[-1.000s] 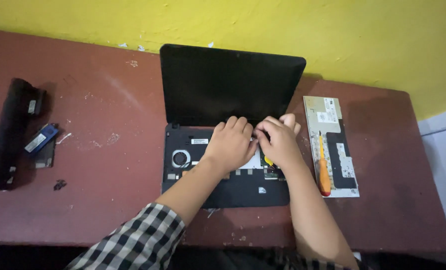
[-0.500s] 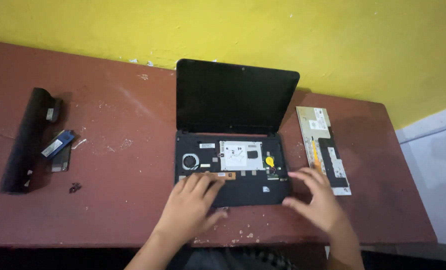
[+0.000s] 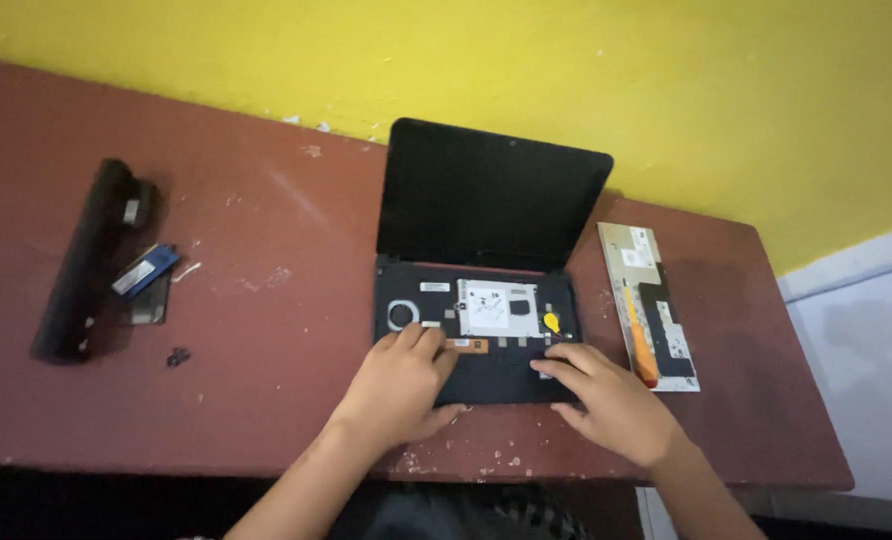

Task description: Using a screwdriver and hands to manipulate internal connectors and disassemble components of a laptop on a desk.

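Black battery (image 3: pixel 88 262) (far left), keyboard (image 3: pixel 649 305) right.

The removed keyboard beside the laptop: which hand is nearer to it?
Right. The right hand rests on the laptop's front right corner, just short of the keyboard; the left hand is on the laptop's left half.

Centre frame: my left hand (image 3: pixel 398 385) and right hand (image 3: pixel 614 402) flat on open laptop (image 3: pixel 476 325) base. Keyboard (image 3: pixel 648 303) right; battery (image 3: pixel 86 258) far left.
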